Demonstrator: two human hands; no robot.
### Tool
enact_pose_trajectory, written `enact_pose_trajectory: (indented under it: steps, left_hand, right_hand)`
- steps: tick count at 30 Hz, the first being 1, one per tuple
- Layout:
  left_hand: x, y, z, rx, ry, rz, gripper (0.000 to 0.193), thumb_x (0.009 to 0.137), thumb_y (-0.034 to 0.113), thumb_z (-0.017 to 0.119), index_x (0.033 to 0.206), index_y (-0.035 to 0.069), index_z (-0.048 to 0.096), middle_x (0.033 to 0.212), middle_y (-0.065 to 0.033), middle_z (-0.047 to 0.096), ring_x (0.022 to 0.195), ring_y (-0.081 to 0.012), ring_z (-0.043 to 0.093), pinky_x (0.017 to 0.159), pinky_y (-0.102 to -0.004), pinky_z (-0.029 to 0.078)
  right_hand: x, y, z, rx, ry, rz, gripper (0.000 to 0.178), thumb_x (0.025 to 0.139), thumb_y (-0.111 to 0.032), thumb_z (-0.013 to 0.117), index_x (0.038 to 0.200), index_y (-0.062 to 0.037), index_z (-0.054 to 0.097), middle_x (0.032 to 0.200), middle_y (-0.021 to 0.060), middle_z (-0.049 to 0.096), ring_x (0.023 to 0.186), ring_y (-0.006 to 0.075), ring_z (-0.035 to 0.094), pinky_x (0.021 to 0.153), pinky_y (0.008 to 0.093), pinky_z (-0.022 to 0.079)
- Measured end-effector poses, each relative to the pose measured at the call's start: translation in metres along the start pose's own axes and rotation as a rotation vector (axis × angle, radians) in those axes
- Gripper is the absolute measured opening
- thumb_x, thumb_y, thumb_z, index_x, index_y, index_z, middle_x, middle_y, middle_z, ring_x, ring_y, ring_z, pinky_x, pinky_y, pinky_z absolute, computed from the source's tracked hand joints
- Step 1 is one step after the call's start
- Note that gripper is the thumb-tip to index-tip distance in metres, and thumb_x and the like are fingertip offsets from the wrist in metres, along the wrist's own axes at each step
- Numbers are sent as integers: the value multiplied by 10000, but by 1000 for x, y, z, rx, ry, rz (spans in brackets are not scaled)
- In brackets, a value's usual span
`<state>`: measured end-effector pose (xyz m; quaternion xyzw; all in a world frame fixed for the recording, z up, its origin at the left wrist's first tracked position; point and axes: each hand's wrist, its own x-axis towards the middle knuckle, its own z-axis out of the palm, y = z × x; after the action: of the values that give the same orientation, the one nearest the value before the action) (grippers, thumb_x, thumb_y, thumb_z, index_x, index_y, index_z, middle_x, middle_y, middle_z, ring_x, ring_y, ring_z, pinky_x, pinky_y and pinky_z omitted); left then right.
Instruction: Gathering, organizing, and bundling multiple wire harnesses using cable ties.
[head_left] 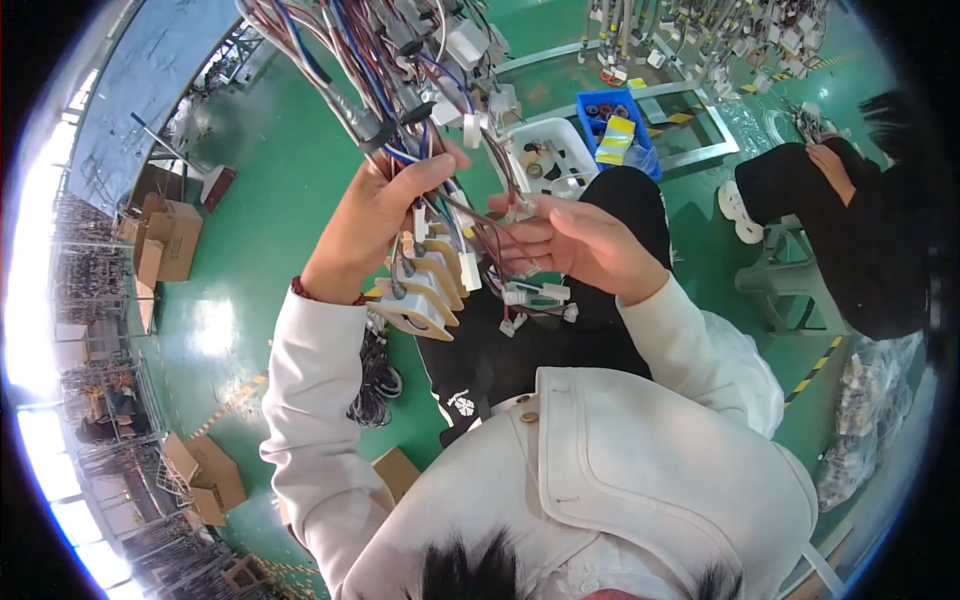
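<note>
My left hand (385,205) is wrapped round a thick wire harness (375,90) of brown, blue and white wires, with black ties on it and many small plugs. Below this grip hang several white and tan block-shaped parts (415,290) on wires, side by side. My right hand (585,240) is at the right of the bundle, palm turned up. Its fingers lie loosely stretched behind and against thin brown wires; the thumb stands apart from them. White plastic connectors (515,297) dangle from these wires over my dark trousers. The wires partly hide the right fingertips.
Ahead are a white bin (550,150) and a blue crate (615,120) with a yellow label, near a metal frame (725,125). More harnesses (720,35) hang at the far right. Another person (840,210) sits right, by a grey stool (790,280). Cardboard boxes (175,240) stand left.
</note>
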<state>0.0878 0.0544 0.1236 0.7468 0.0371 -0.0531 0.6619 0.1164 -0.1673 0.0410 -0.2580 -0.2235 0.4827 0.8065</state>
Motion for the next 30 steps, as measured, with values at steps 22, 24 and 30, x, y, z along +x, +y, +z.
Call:
enact_pose_trajectory:
  steps: [22,24,30]
  left_hand:
    - [-9,7,-5,-105,-66,-27,185,834,178,605,948,34,626,882,19,607,840,-72,524,785,-245,404]
    - [-8,8,-3,-131,-69,1,180,833,173,611,947,33,625,885,17,609,843,-75,528,790,-247,405]
    - [-11,9,0,-112,-71,-1,180,831,172,626,939,28,622,888,5,614,850,-86,538,800,-253,406]
  right_hand:
    - [-5,7,15,-33,31,-25,466,934,-283,482,1266,38,423,1189,167,543,1090,259,554,918,405,454]
    - [-5,10,14,-12,-32,-46,447,945,-283,466,1272,21,439,1212,137,521,1100,232,538,947,385,437]
    - [-3,20,12,51,-91,-80,480,933,-326,482,1268,16,450,1216,131,515,1089,236,534,931,376,439]
